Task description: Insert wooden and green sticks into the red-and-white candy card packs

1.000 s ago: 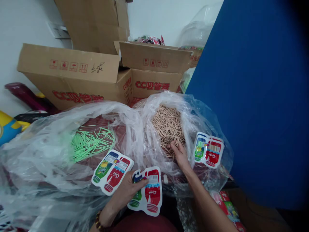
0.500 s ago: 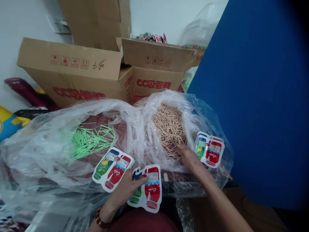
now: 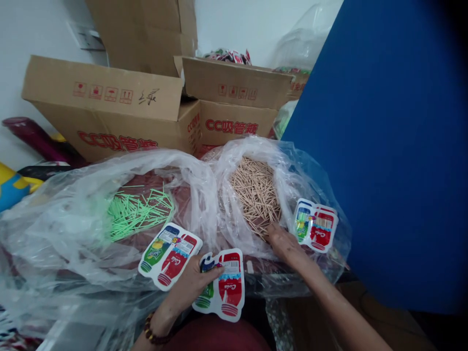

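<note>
My left hand [image 3: 190,280] is closed on a bottle-shaped candy packet [image 3: 232,287] printed green and red, its thumb lying across the front. Just left of those fingers, a second packet [image 3: 170,256] of the same print rests over the plastic. My right hand [image 3: 283,243] reaches to the near edge of a heap of thin brown candy sticks [image 3: 256,190] in an open clear bag [image 3: 228,214]. Its fingers are bent down against the sticks; the fingertips are partly hidden, so what they grip is unclear. Filled packets [image 3: 316,226] lie to its right, sticks showing through their windows.
Bright green sticks [image 3: 141,214] lie in another open plastic bag [image 3: 62,219] on the left. Behind stand cardboard boxes [image 3: 106,112] with red print. A tall blue panel [image 3: 383,146] bounds the right side. A dark red cylinder [image 3: 32,136] lies at far left.
My right hand has drawn slightly nearer to me and left at the brown heap's edge, its fingers bending more. My left hand and its packet have hardly moved.
</note>
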`<state>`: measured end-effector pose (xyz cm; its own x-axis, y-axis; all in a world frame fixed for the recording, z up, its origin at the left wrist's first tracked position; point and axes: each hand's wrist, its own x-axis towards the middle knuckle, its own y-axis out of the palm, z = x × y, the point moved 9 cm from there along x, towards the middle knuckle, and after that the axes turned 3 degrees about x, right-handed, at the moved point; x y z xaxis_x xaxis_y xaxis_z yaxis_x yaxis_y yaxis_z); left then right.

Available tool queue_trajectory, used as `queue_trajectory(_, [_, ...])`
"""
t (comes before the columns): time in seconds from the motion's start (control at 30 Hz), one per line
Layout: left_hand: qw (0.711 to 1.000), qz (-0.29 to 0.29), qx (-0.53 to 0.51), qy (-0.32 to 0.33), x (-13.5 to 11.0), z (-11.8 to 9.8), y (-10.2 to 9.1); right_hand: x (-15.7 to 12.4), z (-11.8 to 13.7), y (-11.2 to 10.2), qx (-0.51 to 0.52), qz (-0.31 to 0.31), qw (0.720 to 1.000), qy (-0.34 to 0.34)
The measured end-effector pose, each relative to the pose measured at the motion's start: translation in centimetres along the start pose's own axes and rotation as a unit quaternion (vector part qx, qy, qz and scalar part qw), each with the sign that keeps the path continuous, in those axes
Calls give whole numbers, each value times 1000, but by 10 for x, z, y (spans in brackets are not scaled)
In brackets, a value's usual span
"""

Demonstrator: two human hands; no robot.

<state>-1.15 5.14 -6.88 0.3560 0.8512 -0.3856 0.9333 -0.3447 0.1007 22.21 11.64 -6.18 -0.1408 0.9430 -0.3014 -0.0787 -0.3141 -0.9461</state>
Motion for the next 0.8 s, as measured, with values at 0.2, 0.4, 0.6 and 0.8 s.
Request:
queue_trajectory(0.2, [1000,-10,1,-2,-1,0,-2,2,-17,-6,97,-87,991,5])
queue_trajectory(0.4, [1000,3,-15,-14,-1,3,2,12,-24,-8,353,-138,924,-52])
queue_trajectory(0.6, [1000,-2,-24,-10,-1,1,1,26,-21,-6,654,-138,743,-37])
queue_trajectory(0.8, [1000,-5,-17,-11,-2,3,-3,34,-16,8,718,-168,675,-6])
